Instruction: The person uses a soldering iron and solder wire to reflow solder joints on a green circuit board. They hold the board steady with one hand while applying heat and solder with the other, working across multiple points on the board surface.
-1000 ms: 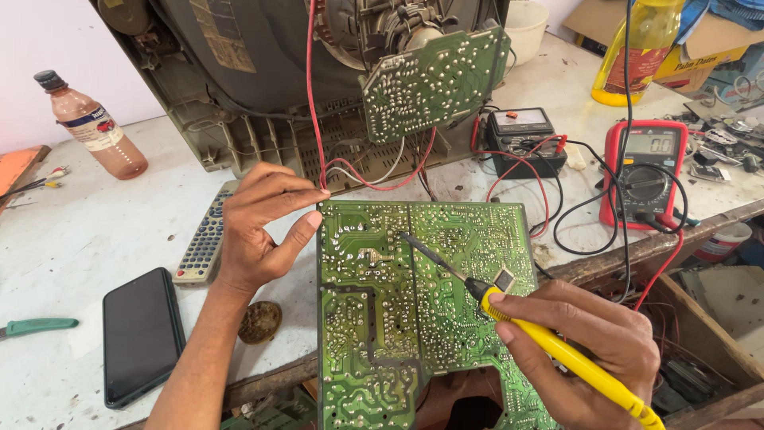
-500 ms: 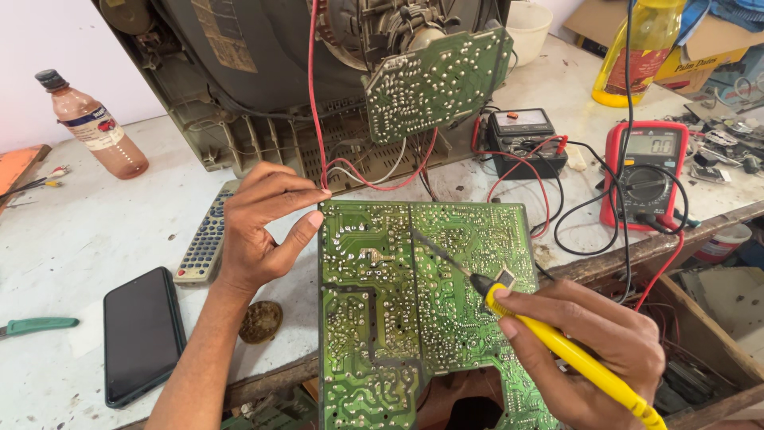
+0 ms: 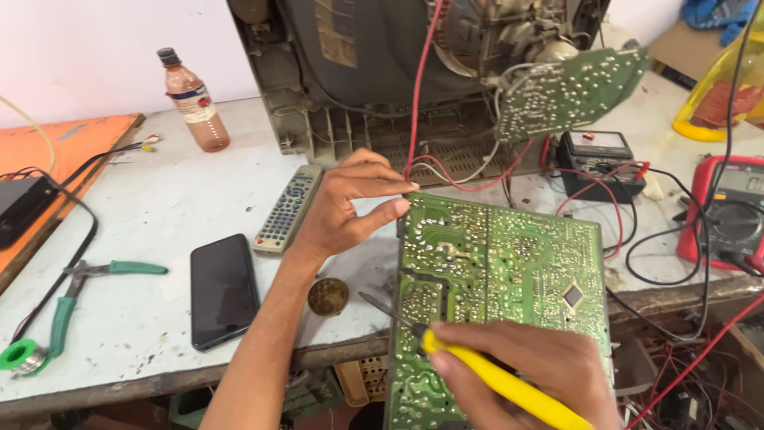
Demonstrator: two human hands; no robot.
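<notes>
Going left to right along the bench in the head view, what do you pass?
Green-handled pliers → black phone → remote → left hand → green circuit board → black meter → red multimeter.

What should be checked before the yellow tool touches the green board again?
1. Left hand gripping the top corner of the green circuit board: ok.
2. Right hand holding the yellow-handled tool: ok.
3. Tool tip on the board's lower left edge: ok.
4. Red wire clear of the tip: ok.
5. Whether the tip is hot: cannot tell.
6. Phone and remote away from the board: ok.
</notes>
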